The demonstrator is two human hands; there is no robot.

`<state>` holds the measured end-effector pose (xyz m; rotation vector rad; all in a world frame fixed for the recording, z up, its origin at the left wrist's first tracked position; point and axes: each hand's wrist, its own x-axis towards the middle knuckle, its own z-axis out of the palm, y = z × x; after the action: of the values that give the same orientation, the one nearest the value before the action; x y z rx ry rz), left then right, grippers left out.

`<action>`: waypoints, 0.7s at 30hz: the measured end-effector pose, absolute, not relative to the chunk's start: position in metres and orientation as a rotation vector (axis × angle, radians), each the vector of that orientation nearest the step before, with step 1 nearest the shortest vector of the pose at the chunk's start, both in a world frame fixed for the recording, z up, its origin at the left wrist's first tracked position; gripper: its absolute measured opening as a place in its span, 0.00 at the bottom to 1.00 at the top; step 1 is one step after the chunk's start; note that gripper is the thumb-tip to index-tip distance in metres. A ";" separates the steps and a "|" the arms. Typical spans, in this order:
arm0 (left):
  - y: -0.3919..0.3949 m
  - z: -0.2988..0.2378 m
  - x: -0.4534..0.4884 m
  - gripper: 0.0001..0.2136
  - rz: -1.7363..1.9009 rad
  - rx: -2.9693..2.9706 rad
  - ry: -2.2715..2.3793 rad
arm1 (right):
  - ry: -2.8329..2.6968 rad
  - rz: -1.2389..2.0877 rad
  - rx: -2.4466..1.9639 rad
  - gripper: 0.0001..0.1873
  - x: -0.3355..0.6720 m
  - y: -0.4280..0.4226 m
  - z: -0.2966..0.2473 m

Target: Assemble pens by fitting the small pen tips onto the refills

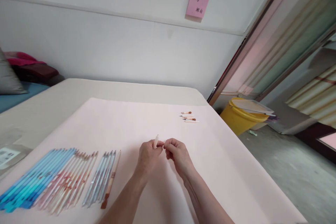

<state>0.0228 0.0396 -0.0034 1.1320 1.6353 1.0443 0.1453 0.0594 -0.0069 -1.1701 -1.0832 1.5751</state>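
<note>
My left hand [148,155] is closed round a cream-white pen barrel [156,141], whose narrow tip points up and away from me. Close beside it, my right hand [179,154] is closed with thumb and forefinger pinched together. Its fingertips nearly meet those of the left hand; whatever is in that pinch is too small or hidden to make out. To the left of my hands lies a single white pen with a brown end [112,176]. Farther off, on the right, several small pen parts [189,117] lie in a loose group, some thin with dark tips.
Rows of blue pens [39,178], red-patterned white pens [72,180] and pale grey-blue pens [101,177] lie at the left on a pale pink sheet [126,119]. A clear plastic bag [10,154] rests at the table's left. A yellow bin [237,115] stands right of the table.
</note>
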 end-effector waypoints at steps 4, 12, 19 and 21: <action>0.040 -0.002 0.023 0.11 1.032 1.150 1.649 | -0.936 1.753 -1.074 0.03 0.148 0.062 -0.010; 0.044 0.000 0.005 0.10 1.037 1.106 1.799 | -1.172 1.520 -1.343 0.08 0.154 0.067 -0.017; 0.045 0.001 -0.005 0.09 0.985 1.147 1.850 | -1.933 0.904 -1.472 0.11 0.146 0.068 -0.041; 0.044 0.000 -0.004 0.11 0.958 1.172 1.855 | -2.068 0.792 -1.498 0.13 0.142 0.067 -0.047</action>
<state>-0.0044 0.0438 0.0004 1.1719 1.8548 0.9583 0.1421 0.0668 -0.0469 -1.4981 -2.0678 0.7923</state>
